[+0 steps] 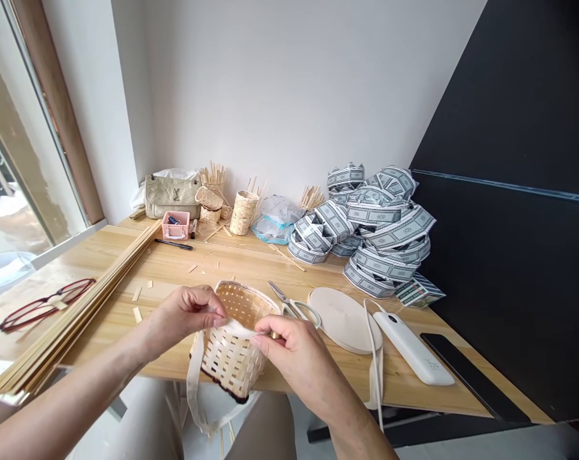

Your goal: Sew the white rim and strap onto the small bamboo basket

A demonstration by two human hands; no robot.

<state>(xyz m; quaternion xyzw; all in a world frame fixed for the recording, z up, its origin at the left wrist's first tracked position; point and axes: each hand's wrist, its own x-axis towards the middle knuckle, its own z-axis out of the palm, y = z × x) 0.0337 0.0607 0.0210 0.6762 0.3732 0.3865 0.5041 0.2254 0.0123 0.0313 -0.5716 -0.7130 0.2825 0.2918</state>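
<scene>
A small woven wooden-strip basket (pixel 232 361) is tilted at the table's front edge, its mouth away from me and a dark trim along its bottom. White cloth tape (pixel 195 377) runs along its near rim and hangs in a loop below the left side. My left hand (pixel 196 310) pinches the tape at the rim's left part. Farther right on the same rim, my right hand (pixel 289 342) has thumb and fingertips closed on the tape. Scissors (pixel 294 305) lie just behind the basket, beside a flat roll of cream tape (pixel 344 319).
On the right lie a white power bank (pixel 414 348) with a cable and a black bar (pixel 471 377). Patterned paper bands (pixel 380 230) are heaped behind. Long wooden strips (pixel 83 306) and red glasses (pixel 45 306) occupy the left. A pink box (pixel 175 225) and a bag (pixel 172 197) stand at the back.
</scene>
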